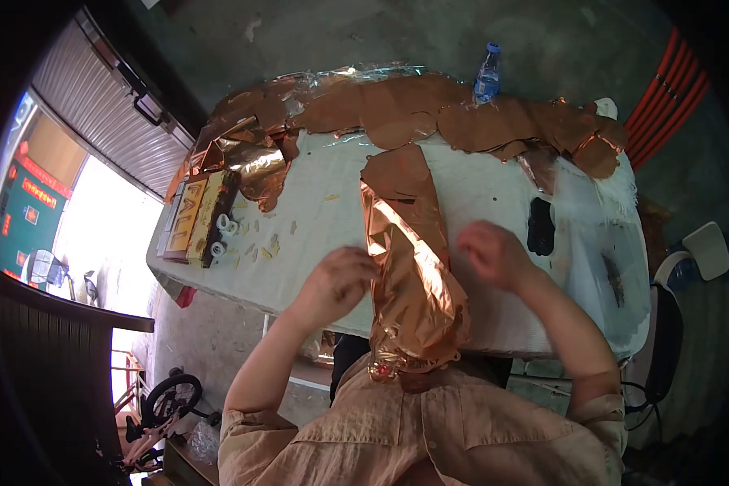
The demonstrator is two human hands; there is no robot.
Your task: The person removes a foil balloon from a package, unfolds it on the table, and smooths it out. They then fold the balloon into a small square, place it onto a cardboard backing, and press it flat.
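A long copper-coloured foil piece (417, 267) lies down the middle of the white table (316, 186), its near end hanging at the person's shirt. At its left edge is my left hand (344, 277), fingers curled, with the fingertips close to the foil; what they hold, if anything, is too small to make out. My right hand (490, 253) is raised to the right of the foil, its fingers bent together, and any small thing in them cannot be seen.
More copper-coloured foil pieces (397, 105) line the far edge, beside a blue-capped bottle (487, 74). Boxes (193, 217) and white rolls (225, 227) stand at left, near small scraps (259, 251). A black phone-like object (540, 227) and clear plastic (583, 211) lie at right.
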